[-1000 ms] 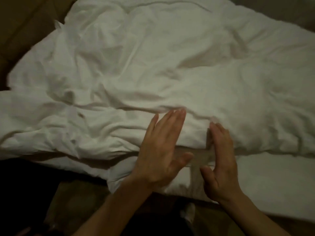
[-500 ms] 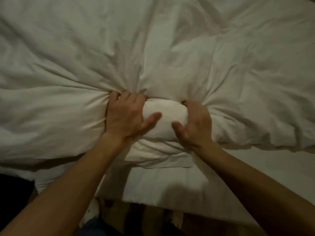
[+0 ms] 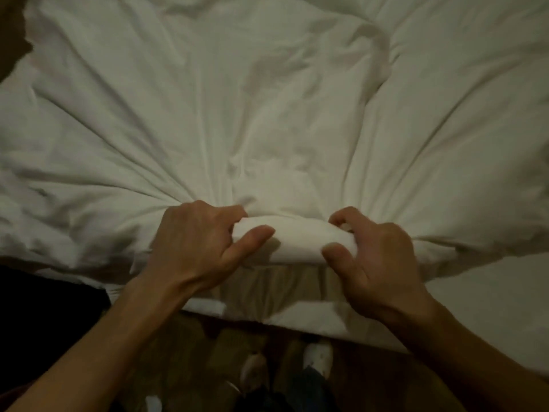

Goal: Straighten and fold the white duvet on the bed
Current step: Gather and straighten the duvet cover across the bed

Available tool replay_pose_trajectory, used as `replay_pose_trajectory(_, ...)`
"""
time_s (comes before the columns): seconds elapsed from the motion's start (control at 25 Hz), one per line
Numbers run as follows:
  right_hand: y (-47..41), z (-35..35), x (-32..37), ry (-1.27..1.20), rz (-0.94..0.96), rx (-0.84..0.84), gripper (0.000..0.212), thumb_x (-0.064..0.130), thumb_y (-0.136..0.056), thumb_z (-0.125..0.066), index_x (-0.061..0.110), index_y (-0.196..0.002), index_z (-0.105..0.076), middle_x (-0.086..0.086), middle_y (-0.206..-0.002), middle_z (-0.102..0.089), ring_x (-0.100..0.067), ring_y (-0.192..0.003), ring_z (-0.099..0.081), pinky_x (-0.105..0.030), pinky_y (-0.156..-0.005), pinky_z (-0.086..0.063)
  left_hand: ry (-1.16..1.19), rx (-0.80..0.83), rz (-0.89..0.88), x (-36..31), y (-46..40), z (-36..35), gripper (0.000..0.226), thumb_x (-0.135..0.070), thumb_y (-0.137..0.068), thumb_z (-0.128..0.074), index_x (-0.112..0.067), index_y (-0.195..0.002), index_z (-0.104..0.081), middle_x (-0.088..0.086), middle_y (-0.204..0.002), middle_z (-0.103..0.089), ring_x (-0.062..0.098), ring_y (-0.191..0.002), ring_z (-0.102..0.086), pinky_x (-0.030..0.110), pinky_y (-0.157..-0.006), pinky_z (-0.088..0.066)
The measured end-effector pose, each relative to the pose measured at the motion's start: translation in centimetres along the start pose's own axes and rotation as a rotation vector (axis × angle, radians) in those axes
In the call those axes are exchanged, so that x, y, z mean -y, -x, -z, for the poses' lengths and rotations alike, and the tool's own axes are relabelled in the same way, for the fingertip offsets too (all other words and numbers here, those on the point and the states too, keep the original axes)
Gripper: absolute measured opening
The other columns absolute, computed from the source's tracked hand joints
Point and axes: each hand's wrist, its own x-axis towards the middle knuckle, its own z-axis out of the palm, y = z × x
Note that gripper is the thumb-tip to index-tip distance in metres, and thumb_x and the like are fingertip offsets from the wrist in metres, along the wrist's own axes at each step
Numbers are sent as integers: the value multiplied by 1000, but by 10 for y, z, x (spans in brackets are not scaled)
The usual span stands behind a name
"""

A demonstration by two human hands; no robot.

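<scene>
**Two hands bunched into the near edge of the duvet**

Both hands are clamped on the same roll of fabric at the near edge of the white duvet [image 3: 267,114], which covers pretty much the whole bed and fills most of the head view. The left hand [image 3: 202,242] has its fingers curled over the top of the rolled edge and its thumb pressed in from the front, so it's properly gripping the cloth. The right hand [image 3: 374,263] does the mirror version: fingers hooked over the top, thumb tucked under the front of the roll, also gripping the duvet. A short stretch of the roll sits between the two hands, puffed up like a little sausage.

Creases fan out from that grabbed spot across the duvet toward the far side, left and right, so the fabric is clearly pulled tight toward the hands. Further up there are looser wrinkles and a soft ridge running toward the top right.

Just below the hands, the white sheet [image 3: 490,298] on the mattress shows along the near side of the bed, with a shaded strip right under the roll. Below that is a dark wooden floor [image 3: 184,346]; the person's feet in light slippers [image 3: 318,358] stand close to the bed. It's dim, so the bottom of the view is hard to make out.
</scene>
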Motion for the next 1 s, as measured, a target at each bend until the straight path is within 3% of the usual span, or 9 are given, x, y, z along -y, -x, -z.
replay_pose_trajectory(0.08,7,-42,-11,122,-88,138,97,89,-82,-6,18,-119,-60,-7,-94,-69,-30,-83,-65,-36,-69,-43,-109,106,81,8,1,-25,90,-74,-93,-4,-17,-71,-69,11,-54,-61,33,-49,-59,33,-51,-38)
replay_pose_trajectory(0.16,27,-67,-29,80,-53,187,95,86,-87,-13,15,-139,-51,-10,-127,-61,-29,-115,-57,-42,-96,-46,-143,113,121,7,3,-44,86,-72,-94,-4,-17,-74,-68,11,-63,-66,33,-59,-62,38,-62,-41)
replay_pose_trajectory(0.28,58,-51,-70,-49,-13,9,81,71,-98,-29,7,-143,-48,-13,-143,-51,-28,-134,-44,-42,-114,-34,-96,-60,124,-32,7,-49,68,-61,-98,-18,-15,-91,-66,10,-93,-65,31,-85,-58,42,-77,-35)
replay_pose_trajectory(0.36,74,-18,-105,-41,-52,-132,78,67,-100,-29,5,-145,-45,-13,-149,-46,-27,-141,-38,-43,-117,-30,44,-140,16,-86,2,-54,61,-55,-99,-27,-10,-107,-68,14,-109,-64,33,-98,-57,44,-84,-37)
replay_pose_trajectory(0.52,78,38,-202,70,-87,-250,87,67,-100,-27,-5,-146,-41,-22,-154,-39,-36,-145,-35,-60,-114,-32,263,-78,-106,-202,-39,-129,58,-49,-97,-38,-5,-127,-61,16,-124,-61,31,-111,-56,44,-92,-43)
replay_pose_trajectory(0.72,57,60,-345,290,6,-187,97,74,-95,-26,-6,-149,-35,-25,-158,-32,-39,-149,-28,-64,-117,-21,90,-20,-73,-277,-123,-261,82,-66,-96,-27,-1,-141,-49,26,-144,-47,40,-134,-44,52,-113,-31)
replay_pose_trajectory(0.84,35,48,-398,311,122,-147,98,74,-94,-28,-8,-144,-44,-29,-147,-46,-43,-136,-45,-58,-114,-32,50,-90,-75,-275,-154,-305,89,-71,-91,-32,5,-133,-53,27,-128,-58,40,-115,-57,46,-99,-43)
replay_pose_trajectory(0.92,21,38,-414,293,178,-150,93,74,-94,-29,-5,-134,-56,-26,-123,-63,-40,-109,-61,-48,-98,-45,28,-174,-64,-273,-161,-315,79,-69,-91,-37,1,-116,-63,19,-96,-65,35,-82,-60,40,-75,-43)
replay_pose_trajectory(1.0,8,35,-418,250,190,-130,88,77,-93,-28,2,-120,-65,-18,-97,-69,-35,-82,-64,-40,-77,-47,11,-196,-36,-275,-164,-313,68,-67,-90,-39,-5,-103,-65,12,-75,-64,32,-63,-58,36,-61,-39)
